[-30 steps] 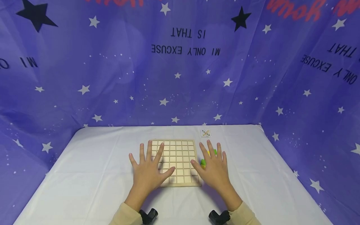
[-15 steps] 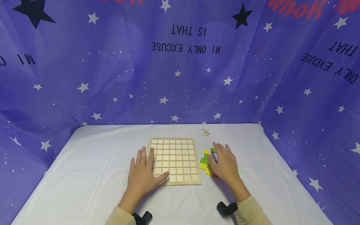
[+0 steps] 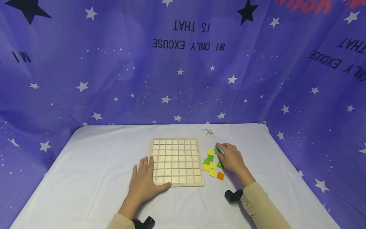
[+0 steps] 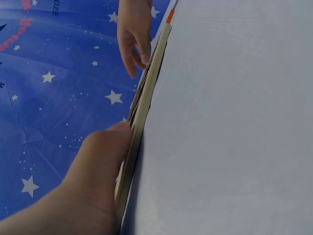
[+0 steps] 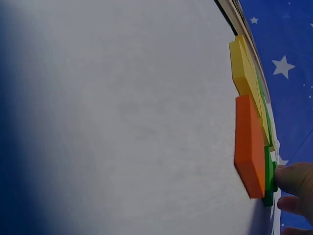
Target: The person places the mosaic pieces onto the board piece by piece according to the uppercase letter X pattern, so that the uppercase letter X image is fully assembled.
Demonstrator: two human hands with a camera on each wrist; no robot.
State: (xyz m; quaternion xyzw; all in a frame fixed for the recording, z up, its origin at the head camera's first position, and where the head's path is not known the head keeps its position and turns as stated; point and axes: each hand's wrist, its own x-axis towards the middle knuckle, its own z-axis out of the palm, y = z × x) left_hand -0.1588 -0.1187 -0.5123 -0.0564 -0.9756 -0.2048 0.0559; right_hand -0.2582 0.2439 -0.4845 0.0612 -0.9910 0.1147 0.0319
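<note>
A wooden grid board [image 3: 177, 184] with square cells lies on the table. My left hand [image 3: 142, 181] rests at its near left corner, fingers straight along the left side and thumb on the front edge. In the left wrist view the thumb [image 4: 105, 147] lies against the board's rim. To the right of the board, my right hand [image 3: 233, 159] is over loose square tiles, its index finger and thumb apart on either side of a green tile [image 3: 216, 150]. Another green tile [image 3: 219, 164] is partly under this hand. An orange tile [image 5: 249, 147] lies nearest the right wrist camera.
Several yellow tiles [image 3: 212, 173] and more green ones [image 3: 210, 157] lie flat between board and right hand. Behind them is a small printed grid card [image 3: 209, 132]. A purple star-patterned cloth [image 3: 183, 86] hangs around the white table [image 3: 85, 165].
My right hand has moved right off the board's edge to the tiles, its spread fingers drawing closer together. My left hand has slid back from over the cells to the near left corner.
</note>
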